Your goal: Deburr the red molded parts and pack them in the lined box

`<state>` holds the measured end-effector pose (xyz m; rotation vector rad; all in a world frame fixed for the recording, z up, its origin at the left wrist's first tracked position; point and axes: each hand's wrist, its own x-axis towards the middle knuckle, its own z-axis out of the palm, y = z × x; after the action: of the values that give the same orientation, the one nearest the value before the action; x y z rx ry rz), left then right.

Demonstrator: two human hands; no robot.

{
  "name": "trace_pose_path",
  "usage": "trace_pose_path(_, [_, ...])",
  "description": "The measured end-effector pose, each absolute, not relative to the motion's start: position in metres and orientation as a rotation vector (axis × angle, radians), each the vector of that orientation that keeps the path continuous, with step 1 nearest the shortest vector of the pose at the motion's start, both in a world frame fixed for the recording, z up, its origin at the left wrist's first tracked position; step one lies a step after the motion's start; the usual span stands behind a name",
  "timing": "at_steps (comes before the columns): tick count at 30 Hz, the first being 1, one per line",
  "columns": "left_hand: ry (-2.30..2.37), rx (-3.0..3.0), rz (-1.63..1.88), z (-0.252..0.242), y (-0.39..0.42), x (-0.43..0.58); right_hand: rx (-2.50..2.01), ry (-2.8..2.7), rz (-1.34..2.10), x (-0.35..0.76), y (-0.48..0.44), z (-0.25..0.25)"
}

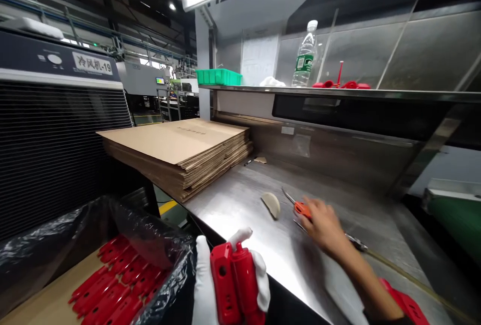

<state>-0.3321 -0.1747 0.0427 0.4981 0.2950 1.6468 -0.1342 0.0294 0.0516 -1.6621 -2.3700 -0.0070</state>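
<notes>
Head view: the person's left hand (205,285), in a white glove, is gripping a red moulded plastic part (235,280) just off the front edge of a stainless steel bench (240,210), with the gloved fingers closing narrowly around the part. The bare right hand (323,227) is reaching over the bench, its fingers (313,210) curving down onto the orange handle of a pair of scissors (302,210); whether they are gripping it cannot be told. A pale crescent-shaped piece (271,205) is lying just beside the blades. A stack of flattened cardboard sheets (176,142) is resting at the far left of the bench, while more red parts (108,295) are lying in a carton lined with black plastic (45,245) at lower left. A green crate (218,77) and a water bottle (305,57) are standing on the shelf (376,93) above.
</notes>
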Motion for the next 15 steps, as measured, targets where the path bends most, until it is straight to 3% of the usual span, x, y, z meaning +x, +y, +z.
trace_pose_path(9, [0.369, 0.297, 1.427, 0.04, -0.14, -0.331, -1.851, -2.738, 0.154, -0.058, 0.088, 0.048])
trace_pose_path(15, [0.435, 0.495, 1.284, 0.041, -0.106, -0.357, -1.37, -2.714, -0.108, -0.068, 0.048, 0.058])
